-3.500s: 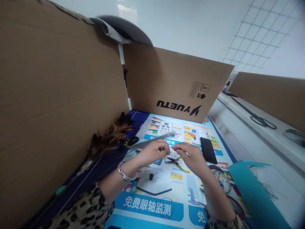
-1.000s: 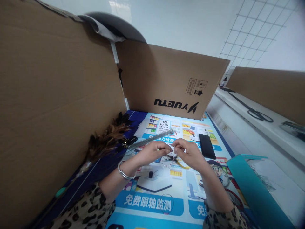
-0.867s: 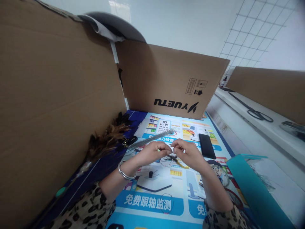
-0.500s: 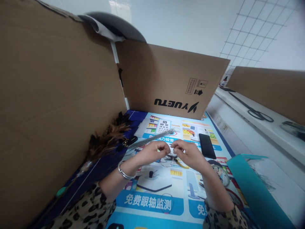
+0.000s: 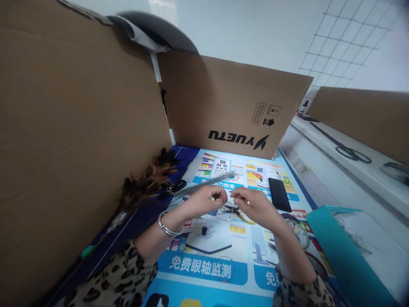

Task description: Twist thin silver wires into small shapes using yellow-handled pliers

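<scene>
My left hand [image 5: 207, 199], with a silver bangle at its wrist, is closed in a pinch over the middle of the table. Facing it a short gap away, my right hand [image 5: 254, 205] is pinched as well. Thin looped wire [image 5: 224, 214] shows just below the fingertips and seems to run up to them, though the exact contact is too fine to see. Beneath the right hand lie pliers with yellow handles [image 5: 246, 219], partly covered by it. Behind the left forearm lies a bundle of thin silver wires [image 5: 211, 182].
A black phone [image 5: 280, 195] lies right of the hands. A teal box [image 5: 341, 247] stands at the right edge, near a wire coil [image 5: 298, 233]. On the left are a feather duster [image 5: 147, 183] and a black key fob [image 5: 177, 186]. Cardboard panels [image 5: 236, 102] wall the back and left.
Both hands keep their pinched pose, with only a slight shift at the fingertips. The whole view has moved a little, so things appear slightly further right.
</scene>
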Action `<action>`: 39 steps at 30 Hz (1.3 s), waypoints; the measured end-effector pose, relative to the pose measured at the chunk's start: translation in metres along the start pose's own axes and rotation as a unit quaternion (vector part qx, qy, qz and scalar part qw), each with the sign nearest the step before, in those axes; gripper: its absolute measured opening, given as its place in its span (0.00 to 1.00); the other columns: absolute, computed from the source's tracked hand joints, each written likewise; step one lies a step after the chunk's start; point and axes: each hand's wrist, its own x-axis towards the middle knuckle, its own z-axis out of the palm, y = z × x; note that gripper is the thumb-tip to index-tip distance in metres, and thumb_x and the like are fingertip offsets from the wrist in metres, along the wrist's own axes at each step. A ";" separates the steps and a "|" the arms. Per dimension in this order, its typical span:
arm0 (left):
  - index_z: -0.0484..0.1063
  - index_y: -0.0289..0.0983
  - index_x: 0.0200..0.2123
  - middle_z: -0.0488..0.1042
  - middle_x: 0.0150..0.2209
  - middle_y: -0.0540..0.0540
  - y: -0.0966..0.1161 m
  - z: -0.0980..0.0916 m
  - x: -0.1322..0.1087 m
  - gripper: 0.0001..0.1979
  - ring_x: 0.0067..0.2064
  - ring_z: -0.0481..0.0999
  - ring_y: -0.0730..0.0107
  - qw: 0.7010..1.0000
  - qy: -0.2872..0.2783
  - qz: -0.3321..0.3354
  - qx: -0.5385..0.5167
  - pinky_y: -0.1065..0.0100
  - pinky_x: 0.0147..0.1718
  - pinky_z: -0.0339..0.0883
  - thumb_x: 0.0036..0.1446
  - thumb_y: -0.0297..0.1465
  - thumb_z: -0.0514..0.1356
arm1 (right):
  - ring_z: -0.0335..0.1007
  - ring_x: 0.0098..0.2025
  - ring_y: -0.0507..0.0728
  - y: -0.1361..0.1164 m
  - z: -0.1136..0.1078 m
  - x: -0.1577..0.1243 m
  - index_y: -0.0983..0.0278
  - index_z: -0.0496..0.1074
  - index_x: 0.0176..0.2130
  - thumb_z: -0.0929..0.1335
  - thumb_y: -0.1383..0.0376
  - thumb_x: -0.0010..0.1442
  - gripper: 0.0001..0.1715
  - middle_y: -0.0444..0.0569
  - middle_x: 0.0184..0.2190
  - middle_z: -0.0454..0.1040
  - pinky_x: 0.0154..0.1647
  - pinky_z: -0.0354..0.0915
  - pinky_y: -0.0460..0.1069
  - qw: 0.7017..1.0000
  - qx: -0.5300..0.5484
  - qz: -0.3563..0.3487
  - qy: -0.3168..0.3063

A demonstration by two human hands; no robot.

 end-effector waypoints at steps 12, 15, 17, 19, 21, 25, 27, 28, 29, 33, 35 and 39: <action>0.70 0.35 0.27 0.74 0.28 0.48 0.002 -0.005 -0.001 0.06 0.31 0.69 0.71 0.999 -0.002 0.025 0.044 0.72 0.32 0.61 0.51 0.24 0.53 | 0.69 0.34 0.52 0.002 0.001 0.001 0.58 0.71 0.38 0.63 0.69 0.58 0.10 0.42 0.34 0.75 0.34 0.60 0.46 1.000 0.000 -0.004 0.023; 0.70 0.35 0.27 0.74 0.28 0.48 0.001 -0.005 -0.001 0.07 0.31 0.70 0.71 0.998 -0.005 0.027 0.050 0.72 0.31 0.60 0.51 0.24 0.53 | 0.69 0.33 0.51 0.002 0.003 0.001 0.59 0.70 0.38 0.64 0.69 0.58 0.08 0.42 0.33 0.75 0.34 0.61 0.45 0.999 0.009 0.005 0.045; 0.70 0.35 0.27 0.73 0.27 0.48 0.001 -0.005 -0.001 0.07 0.30 0.70 0.71 0.998 -0.007 0.026 0.051 0.72 0.31 0.60 0.50 0.23 0.52 | 0.69 0.34 0.51 0.002 0.005 0.002 0.59 0.71 0.37 0.64 0.69 0.57 0.08 0.42 0.33 0.75 0.35 0.61 0.45 0.998 0.013 0.002 0.062; 0.70 0.35 0.27 0.73 0.27 0.48 0.001 -0.004 -0.001 0.07 0.30 0.69 0.71 0.998 -0.010 0.023 0.050 0.72 0.30 0.60 0.50 0.23 0.52 | 0.69 0.34 0.51 0.001 0.007 0.003 0.59 0.71 0.37 0.64 0.69 0.57 0.09 0.42 0.33 0.75 0.35 0.62 0.46 0.997 0.014 -0.002 0.078; 0.69 0.35 0.28 0.72 0.27 0.48 0.001 -0.004 -0.001 0.07 0.29 0.69 0.72 0.999 -0.014 0.020 0.046 0.72 0.30 0.60 0.49 0.23 0.52 | 0.69 0.34 0.52 0.001 0.009 0.004 0.59 0.71 0.37 0.64 0.70 0.56 0.09 0.43 0.33 0.75 0.35 0.62 0.46 0.996 0.015 -0.005 0.092; 0.69 0.35 0.27 0.72 0.27 0.48 0.001 -0.004 -0.001 0.06 0.29 0.68 0.72 0.999 -0.019 0.017 0.040 0.73 0.29 0.60 0.50 0.24 0.52 | 0.70 0.34 0.52 -0.001 0.011 0.004 0.60 0.72 0.37 0.64 0.70 0.56 0.10 0.44 0.33 0.76 0.36 0.62 0.46 0.993 0.025 -0.016 0.114; 0.69 0.35 0.27 0.72 0.27 0.48 0.001 -0.004 -0.001 0.06 0.29 0.68 0.73 0.999 -0.018 0.016 0.039 0.73 0.29 0.60 0.50 0.24 0.52 | 0.71 0.34 0.52 -0.002 0.012 0.004 0.60 0.72 0.36 0.64 0.70 0.56 0.09 0.44 0.33 0.76 0.36 0.63 0.46 0.992 0.033 -0.024 0.122; 0.69 0.35 0.27 0.72 0.27 0.48 0.001 -0.003 -0.001 0.06 0.29 0.68 0.72 0.999 -0.017 0.016 0.038 0.73 0.29 0.60 0.50 0.24 0.52 | 0.71 0.34 0.52 -0.002 0.013 0.004 0.60 0.72 0.35 0.64 0.71 0.56 0.10 0.44 0.33 0.76 0.36 0.63 0.46 0.991 0.037 -0.028 0.126; 0.69 0.35 0.27 0.72 0.27 0.48 0.001 -0.003 -0.001 0.06 0.29 0.68 0.72 0.999 -0.016 0.018 0.036 0.73 0.29 0.60 0.51 0.25 0.52 | 0.71 0.34 0.52 -0.002 0.013 0.004 0.60 0.72 0.35 0.64 0.71 0.55 0.10 0.44 0.33 0.76 0.36 0.63 0.46 0.990 0.040 -0.032 0.129; 0.69 0.35 0.27 0.72 0.27 0.48 0.001 -0.003 -0.001 0.06 0.30 0.68 0.72 0.999 -0.009 0.023 0.025 0.72 0.30 0.61 0.51 0.26 0.53 | 0.70 0.34 0.53 -0.003 0.014 0.005 0.60 0.73 0.34 0.64 0.71 0.55 0.10 0.44 0.32 0.76 0.36 0.63 0.47 0.990 0.046 -0.040 0.126; 0.69 0.34 0.27 0.73 0.27 0.48 0.000 -0.002 -0.001 0.06 0.29 0.68 0.72 0.999 -0.011 0.018 0.027 0.72 0.30 0.61 0.51 0.26 0.53 | 0.70 0.34 0.53 -0.002 0.015 0.006 0.60 0.73 0.33 0.64 0.71 0.55 0.10 0.44 0.31 0.76 0.36 0.63 0.47 0.990 0.049 -0.039 0.124; 0.69 0.34 0.27 0.73 0.27 0.48 0.000 -0.003 -0.001 0.07 0.29 0.68 0.72 0.999 -0.018 0.011 0.038 0.72 0.30 0.61 0.50 0.24 0.52 | 0.69 0.32 0.52 0.001 0.017 0.007 0.61 0.72 0.33 0.64 0.71 0.55 0.09 0.44 0.30 0.75 0.34 0.63 0.46 0.989 0.061 -0.015 0.132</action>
